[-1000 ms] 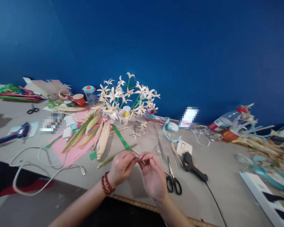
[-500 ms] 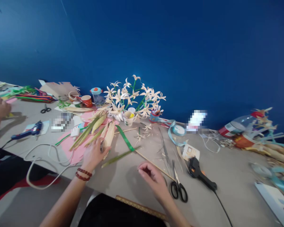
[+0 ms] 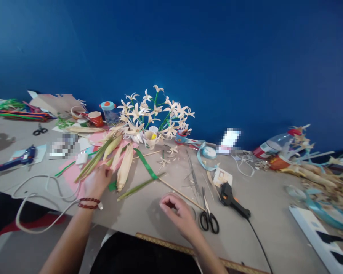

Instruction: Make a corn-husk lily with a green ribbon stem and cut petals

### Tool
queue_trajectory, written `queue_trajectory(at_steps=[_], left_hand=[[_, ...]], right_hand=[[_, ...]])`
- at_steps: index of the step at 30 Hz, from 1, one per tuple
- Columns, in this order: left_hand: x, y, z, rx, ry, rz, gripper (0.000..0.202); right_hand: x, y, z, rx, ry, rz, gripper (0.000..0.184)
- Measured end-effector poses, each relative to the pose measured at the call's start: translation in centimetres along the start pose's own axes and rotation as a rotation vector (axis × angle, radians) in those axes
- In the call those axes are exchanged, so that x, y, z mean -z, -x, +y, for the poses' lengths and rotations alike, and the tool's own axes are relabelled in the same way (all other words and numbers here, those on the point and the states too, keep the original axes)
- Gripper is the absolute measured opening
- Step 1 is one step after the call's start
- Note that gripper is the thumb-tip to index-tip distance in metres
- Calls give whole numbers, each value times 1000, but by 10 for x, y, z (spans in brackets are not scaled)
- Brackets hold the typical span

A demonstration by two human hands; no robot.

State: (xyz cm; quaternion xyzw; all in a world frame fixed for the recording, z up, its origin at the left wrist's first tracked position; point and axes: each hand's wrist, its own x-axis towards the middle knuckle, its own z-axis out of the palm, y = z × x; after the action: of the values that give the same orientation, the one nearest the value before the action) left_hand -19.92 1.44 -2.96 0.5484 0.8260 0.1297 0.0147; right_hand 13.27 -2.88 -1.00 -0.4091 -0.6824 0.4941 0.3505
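My left hand (image 3: pixel 96 182), with a red bead bracelet at the wrist, reaches into the pile of pale corn husks (image 3: pixel 122 165) lying on pink paper (image 3: pixel 74 176); its fingers are hidden among the green stalks. My right hand (image 3: pixel 178 213) rests on the grey table (image 3: pixel 148 213) with fingers curled loosely, nothing visibly in them. A thin wooden stick (image 3: pixel 180 195) runs just beyond it. A green ribbon (image 3: pixel 145 164) lies between the two hands.
Black scissors (image 3: pixel 208 217) and a black glue gun (image 3: pixel 231 199) lie right of my right hand. A husk flower bouquet (image 3: pixel 154 114) stands in a cup at the back. A blue glue gun (image 3: pixel 13 163), white cable (image 3: pixel 45 190) and red cup (image 3: pixel 95 118) are at left.
My hands were together pinching something small a second ago. The left hand has moved left to the corn husks; the right hand has dropped onto the table. Another person's hand at far left is gone.
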Motion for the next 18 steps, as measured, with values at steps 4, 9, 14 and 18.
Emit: queue_trajectory(at_steps=[4,9,14,18], left_hand=[[12,35,16,-41,334,143,18],[15,107,72,-375,708,-75,9],[14,127,101,-484,863,-183,9],[17,116,107,-410,1041,-294,3]], right_hand=[[-3,0,-2,-9,-5,8,14],[-20,-12,2,-112,-157,57,21],[-30,-19,7,-121,-378,121,24],[-23,-15,3,-147,-401,145,25]])
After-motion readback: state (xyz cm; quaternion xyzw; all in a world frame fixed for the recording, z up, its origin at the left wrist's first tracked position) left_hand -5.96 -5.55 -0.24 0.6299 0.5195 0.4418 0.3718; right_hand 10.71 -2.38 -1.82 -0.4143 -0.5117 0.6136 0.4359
